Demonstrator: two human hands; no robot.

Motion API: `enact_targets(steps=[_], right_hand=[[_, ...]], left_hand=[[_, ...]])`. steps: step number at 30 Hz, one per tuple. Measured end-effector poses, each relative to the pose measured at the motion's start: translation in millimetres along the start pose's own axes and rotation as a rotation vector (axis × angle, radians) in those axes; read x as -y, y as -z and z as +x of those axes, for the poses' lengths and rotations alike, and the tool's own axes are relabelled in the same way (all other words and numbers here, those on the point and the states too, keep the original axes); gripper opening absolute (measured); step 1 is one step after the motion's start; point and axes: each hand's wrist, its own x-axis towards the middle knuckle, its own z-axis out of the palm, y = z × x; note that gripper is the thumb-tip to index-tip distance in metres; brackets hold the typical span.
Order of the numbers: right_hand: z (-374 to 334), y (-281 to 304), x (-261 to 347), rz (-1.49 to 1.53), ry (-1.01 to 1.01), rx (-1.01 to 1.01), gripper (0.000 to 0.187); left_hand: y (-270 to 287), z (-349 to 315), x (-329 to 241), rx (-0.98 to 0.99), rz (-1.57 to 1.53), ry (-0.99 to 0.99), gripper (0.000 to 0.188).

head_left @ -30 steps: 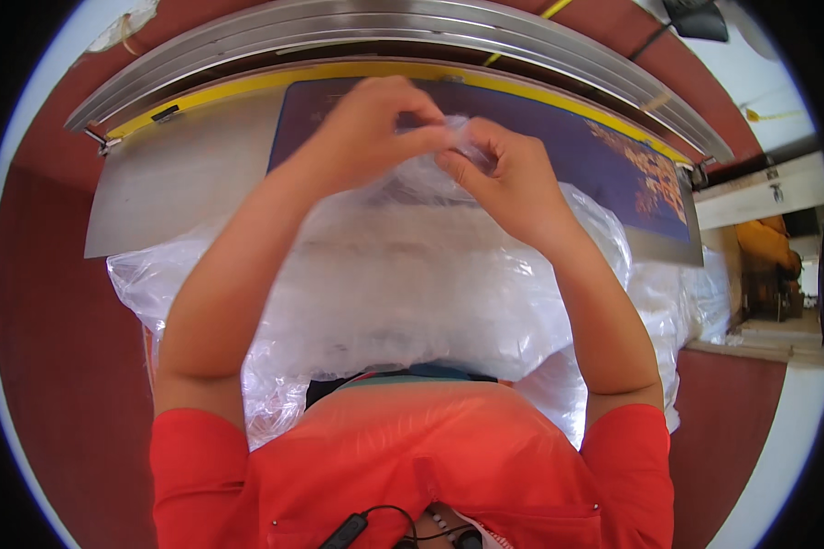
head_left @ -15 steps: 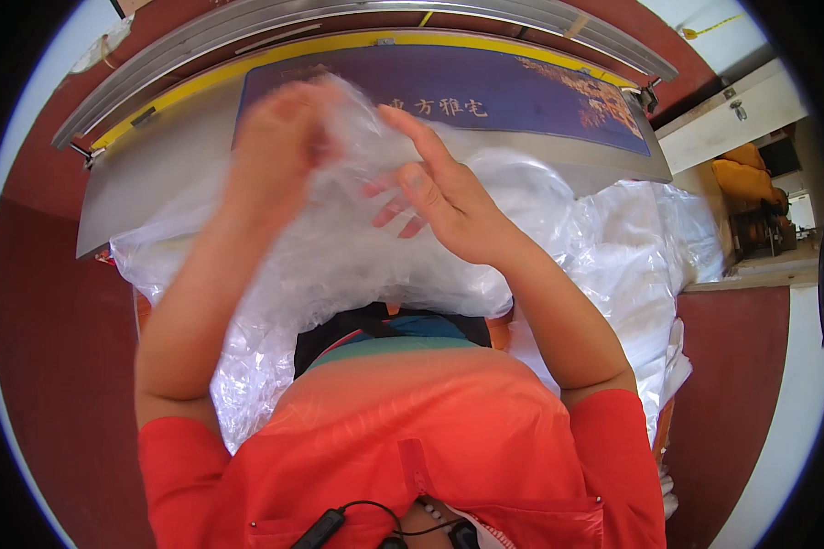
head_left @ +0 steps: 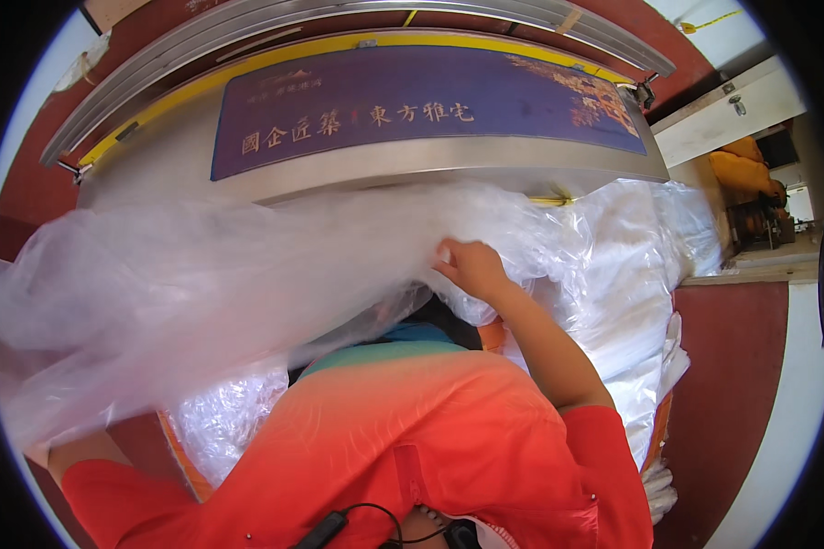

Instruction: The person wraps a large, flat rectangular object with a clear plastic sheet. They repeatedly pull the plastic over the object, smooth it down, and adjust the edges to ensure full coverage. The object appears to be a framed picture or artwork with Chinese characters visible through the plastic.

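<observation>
A large sheet of clear plastic film (head_left: 201, 274), blurred by motion, spreads across my lap and out to the left rim. My right hand (head_left: 471, 268), right of the middle, has its fingers curled and its thumb bent in at the film's edge. At the lower left, my left hand (head_left: 38, 453) is at the drawn-out end of the film; the film and the picture's rim hide most of its fingers. More crumpled clear film (head_left: 613, 274) lies in a heap to the right, and some (head_left: 233, 416) hangs by my left side.
Beyond the film stands a grey metal worktop (head_left: 384, 167) with a dark blue printed mat (head_left: 339, 114) on it. A yellow strip (head_left: 247, 66) and a metal rail (head_left: 357, 26) run along its back. A white door or panel (head_left: 728, 114) stands at the right.
My left hand has swung from above the worktop to the lower left, drawing film out with it. My right hand has lowered toward me, and its fingers have curled in. The mat is now uncovered.
</observation>
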Motion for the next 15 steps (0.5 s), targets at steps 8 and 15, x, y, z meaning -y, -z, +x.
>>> enact_targets(steps=[8,15], right_hand=[[-146,234,-169,0.417,-0.785,-0.781,0.013],[-55,284,0,-0.708,0.119,-1.480,0.039]], left_hand=[[-193,-25,-184,0.292,-0.258,-0.487,0.036],[-276,-108,-264,0.410,-0.352,-0.176,0.030]])
